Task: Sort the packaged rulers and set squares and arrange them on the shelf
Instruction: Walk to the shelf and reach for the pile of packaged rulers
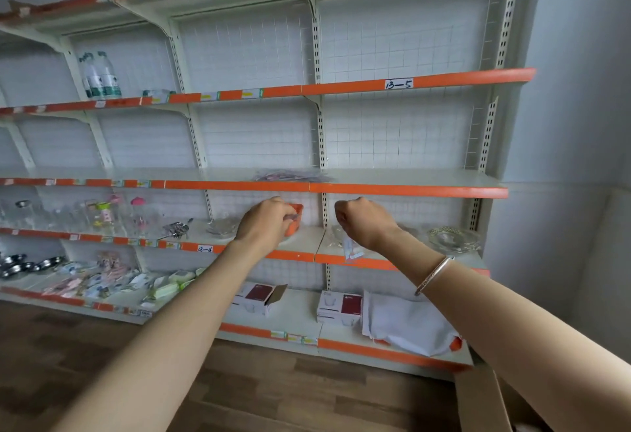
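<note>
A flat heap of clear-packaged rulers and set squares (290, 176) lies on the third shelf (409, 189), near its middle. Below that shelf, my left hand (266, 221) is closed around a small orange plastic container (295, 218) in front of the glassware shelf. My right hand (363, 221) is a fist just to the right; a clear packet with pink and blue print (351, 251) hangs from under it. The packet's contents are too blurred to name.
Glass dishes (452, 239) and jars (102, 216) stand on the shelf behind my hands. Lower down are boxes (339, 307), a white cloth bag (406, 324) and mixed stationery packets (102, 281). Water bottles (100, 76) stand upper left. A cardboard box edge (478, 401) is at bottom right.
</note>
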A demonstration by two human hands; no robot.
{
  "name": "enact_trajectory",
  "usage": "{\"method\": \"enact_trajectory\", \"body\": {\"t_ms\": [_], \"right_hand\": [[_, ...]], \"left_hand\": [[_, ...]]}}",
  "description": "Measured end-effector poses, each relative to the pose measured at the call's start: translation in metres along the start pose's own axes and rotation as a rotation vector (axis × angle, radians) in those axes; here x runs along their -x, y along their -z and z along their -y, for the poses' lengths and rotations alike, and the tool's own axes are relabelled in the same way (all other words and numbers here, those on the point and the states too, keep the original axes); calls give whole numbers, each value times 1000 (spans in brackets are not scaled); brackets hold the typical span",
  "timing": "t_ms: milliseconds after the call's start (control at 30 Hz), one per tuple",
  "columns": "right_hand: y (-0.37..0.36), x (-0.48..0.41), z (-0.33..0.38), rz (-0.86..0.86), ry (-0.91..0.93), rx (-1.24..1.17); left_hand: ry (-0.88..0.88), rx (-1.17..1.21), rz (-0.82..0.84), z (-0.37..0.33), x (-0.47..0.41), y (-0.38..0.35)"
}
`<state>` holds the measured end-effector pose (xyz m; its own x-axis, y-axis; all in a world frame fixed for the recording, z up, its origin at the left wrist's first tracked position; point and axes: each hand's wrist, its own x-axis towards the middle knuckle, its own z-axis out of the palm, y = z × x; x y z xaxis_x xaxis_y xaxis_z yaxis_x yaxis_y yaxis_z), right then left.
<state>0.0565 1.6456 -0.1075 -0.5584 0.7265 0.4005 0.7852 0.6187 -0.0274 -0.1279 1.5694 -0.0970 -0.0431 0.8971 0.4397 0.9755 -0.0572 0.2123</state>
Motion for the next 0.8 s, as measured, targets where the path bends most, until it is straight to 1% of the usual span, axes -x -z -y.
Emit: {"method": "enact_trajectory", "body": {"t_ms": [167, 333, 567, 800], "right_hand": [[-28, -76, -15, -10, -36, -15], [-61, -140, -38, -14, -48, -44], [-109, -242, -96, -56, -31, -39], [-147, -357, -155, -57, -5, -75]], "left_hand": [[-29, -13, 32, 42, -70, -23], [-48, -15, 28, 77, -138, -57], [-69, -40, 20, 105, -249, -112], [-21, -36, -6, 139, -355, -164]]}}
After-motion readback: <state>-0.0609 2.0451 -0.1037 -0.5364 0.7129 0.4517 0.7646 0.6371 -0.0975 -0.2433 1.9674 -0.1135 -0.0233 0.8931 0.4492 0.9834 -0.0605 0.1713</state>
